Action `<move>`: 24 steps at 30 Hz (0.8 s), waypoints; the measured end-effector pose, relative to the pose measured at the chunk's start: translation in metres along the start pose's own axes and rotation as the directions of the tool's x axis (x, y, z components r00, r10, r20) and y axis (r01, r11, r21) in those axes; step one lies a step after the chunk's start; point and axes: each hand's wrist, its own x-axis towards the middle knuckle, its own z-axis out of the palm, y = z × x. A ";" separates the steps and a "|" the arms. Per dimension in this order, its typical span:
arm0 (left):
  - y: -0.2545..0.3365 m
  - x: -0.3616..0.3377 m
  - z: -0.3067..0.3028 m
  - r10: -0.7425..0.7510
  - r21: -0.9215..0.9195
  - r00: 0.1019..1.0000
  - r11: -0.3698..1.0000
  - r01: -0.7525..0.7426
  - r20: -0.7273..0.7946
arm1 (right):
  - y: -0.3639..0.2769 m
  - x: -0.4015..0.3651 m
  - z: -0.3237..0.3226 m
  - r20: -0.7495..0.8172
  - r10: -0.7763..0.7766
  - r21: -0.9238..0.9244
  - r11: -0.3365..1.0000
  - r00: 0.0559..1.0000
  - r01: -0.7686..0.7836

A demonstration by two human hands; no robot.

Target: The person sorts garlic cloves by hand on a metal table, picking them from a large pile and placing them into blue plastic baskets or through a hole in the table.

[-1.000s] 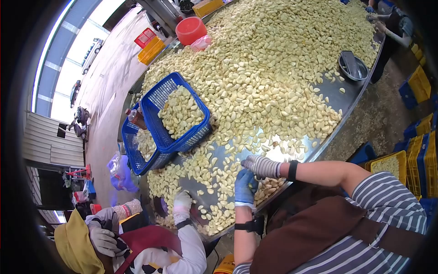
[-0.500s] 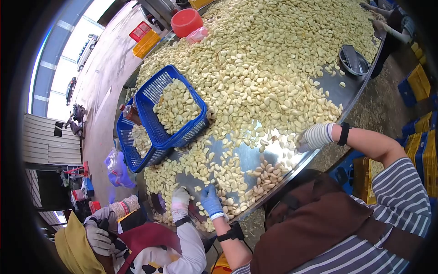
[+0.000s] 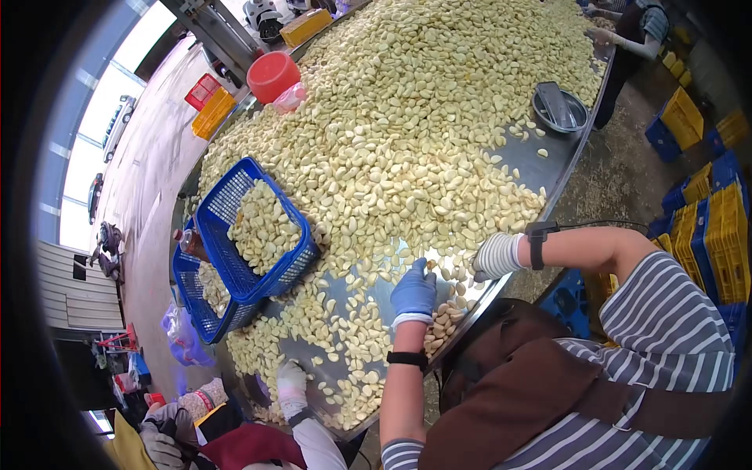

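Note:
My left hand [image 3: 413, 291], in a blue glove, is over the metal table near its edge, beside a small pile of browner garlic cloves [image 3: 445, 319]. Thumb and fingertips come together around what looks like a small brownish clove. My right hand [image 3: 499, 256], in a white-and-grey striped glove, rests low at the table's edge with its fingers curled down. Whatever lies under those fingers is hidden. Pale peeled garlic cloves [image 3: 392, 149] form a large heap beyond both hands, and looser ones [image 3: 345, 313] are scattered to the left.
Two blue baskets [image 3: 205, 205] holding cloves stand at the left. Another person's white-gloved hand [image 3: 292, 385] works at the lower left. A metal bowl [image 3: 576, 117] sits near the right edge, and a red tub [image 3: 272, 77] at the back. Yellow crates [image 3: 724, 243] are stacked at right.
My left hand has moved right and away from me, from the loose cloves near the co-worker to beside my right hand. The view has shifted; my right hand stays at the table edge.

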 end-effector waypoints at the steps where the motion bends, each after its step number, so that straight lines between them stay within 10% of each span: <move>1: -0.003 0.006 0.011 0.007 0.002 1.000 1.000 -0.007 0.001 | 0.003 0.000 0.004 -0.004 0.006 0.003 1.000 1.000 -0.006; 11: 0.001 0.026 0.029 0.059 0.242 0.994 0.967 -0.081 0.097 | -0.013 -0.032 0.001 -0.294 0.023 0.340 0.937 0.955 0.082; 12: -0.020 0.028 0.040 -0.035 -0.175 0.995 0.983 0.051 0.095 | -0.013 -0.036 0.002 -0.335 0.024 0.345 0.933 0.942 0.099; 14: -0.050 0.014 0.020 -0.104 -0.765 0.953 0.575 0.292 0.286 | -0.013 -0.053 0.000 -0.457 0.049 0.378 0.914 0.888 0.144; 15: -0.057 -0.004 -0.012 -0.042 -0.868 0.907 0.274 0.414 0.419 | -0.016 -0.062 -0.004 -0.568 0.072 0.400 0.894 0.820 0.200; 18: -0.068 -0.044 -0.048 0.077 -0.952 0.949 0.013 0.307 0.307 | -0.023 -0.084 -0.032 -0.371 -0.102 0.090 0.985 0.923 0.145; 23: -0.066 -0.008 -0.016 -0.221 -0.761 0.945 0.561 0.324 0.240 | -0.049 0.002 -0.027 -0.410 -0.432 -0.339 0.890 0.803 0.306; 24: -0.075 0.003 0.012 -0.021 -0.596 0.988 0.799 -0.077 -0.156 | -0.060 0.018 -0.025 -0.323 -0.474 -0.419 0.847 0.819 0.325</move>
